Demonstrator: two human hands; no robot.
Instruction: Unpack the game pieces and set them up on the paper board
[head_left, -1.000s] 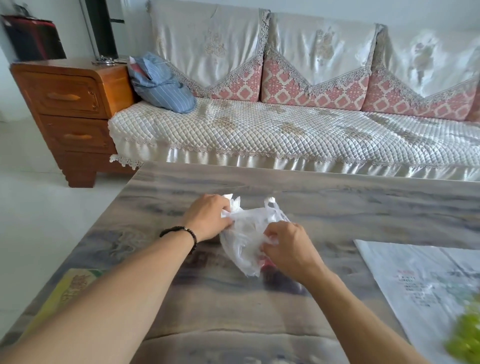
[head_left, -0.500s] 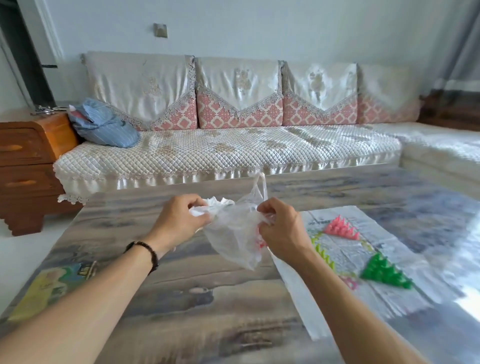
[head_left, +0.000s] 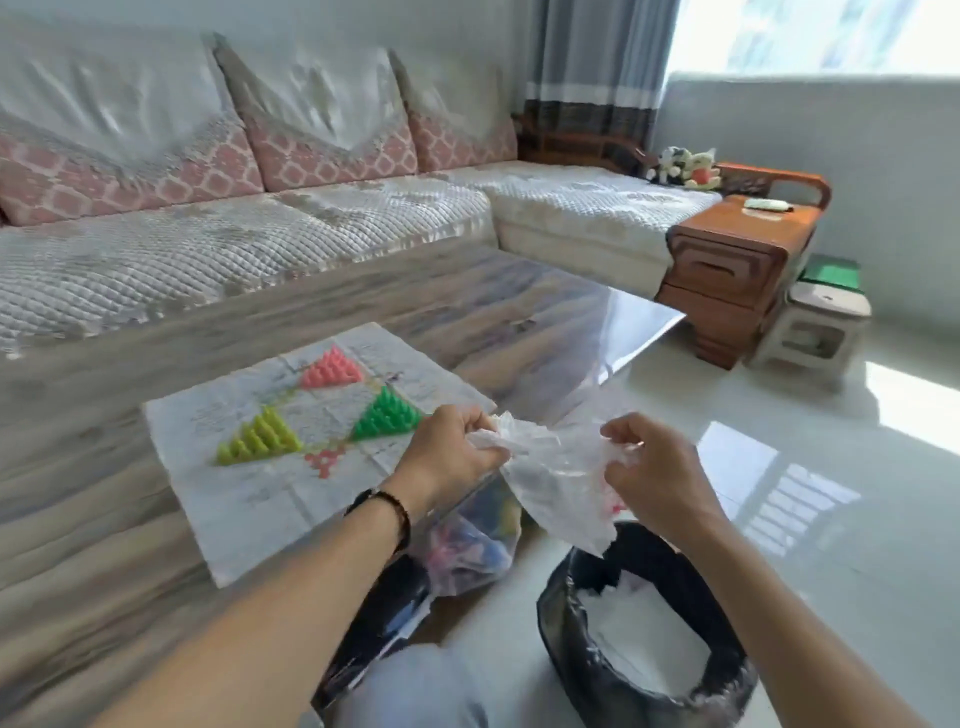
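Both hands hold a thin white plastic bag (head_left: 556, 483) in the air past the table's right edge, above a bin. My left hand (head_left: 452, 452) pinches its left rim and my right hand (head_left: 654, 467) pinches its right rim. A trace of red shows through the bag near my right hand. The paper board (head_left: 260, 493) lies on the table with three triangles of pieces standing on it: pink pieces (head_left: 331, 369), green pieces (head_left: 387, 415) and yellow-green pieces (head_left: 260, 439). A clear bag of mixed coloured pieces (head_left: 467, 551) rests at the table's edge under my left wrist.
A bin lined with a black bag (head_left: 639, 670) stands on the floor below the white bag. The wood-grain table (head_left: 104, 545) fills the left. A sofa (head_left: 260, 234) runs behind it. A wooden side cabinet (head_left: 727, 265) and a stool (head_left: 810, 322) stand at the right.
The view has swung right. Both hands have carried the white bag from over the table to the right, past its edge and above the bin.
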